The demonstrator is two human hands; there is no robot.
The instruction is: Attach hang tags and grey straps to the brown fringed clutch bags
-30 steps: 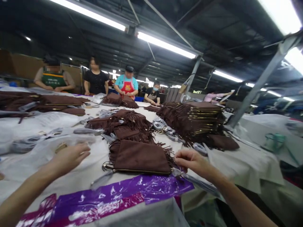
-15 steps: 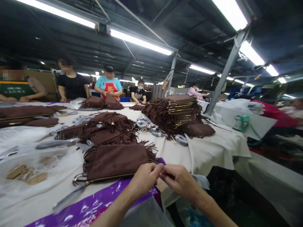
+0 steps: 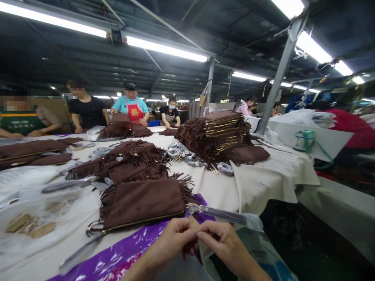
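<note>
Two hands are meeting here, one left hand (image 3: 175, 240) and one right hand (image 3: 224, 239), and one tan card (image 3: 193, 223) is showing between them! One fringed pouch (image 3: 146, 203) is lying nearest, two wrapped straps (image 3: 82, 253) are resting at its ends, and one tall stack (image 3: 222, 130) is rising behind, its layers defying any count. Four people (image 3: 133, 111) are lining the far side; one more person in pink (image 3: 243, 108) is appearing beyond.

Hands (image 3: 225, 239) bare; fingers (image 3: 206, 227) slim; wrists (image 3: 155, 251) bare, narrower than hands; forearms (image 3: 137, 270) bare, smooth.
</note>
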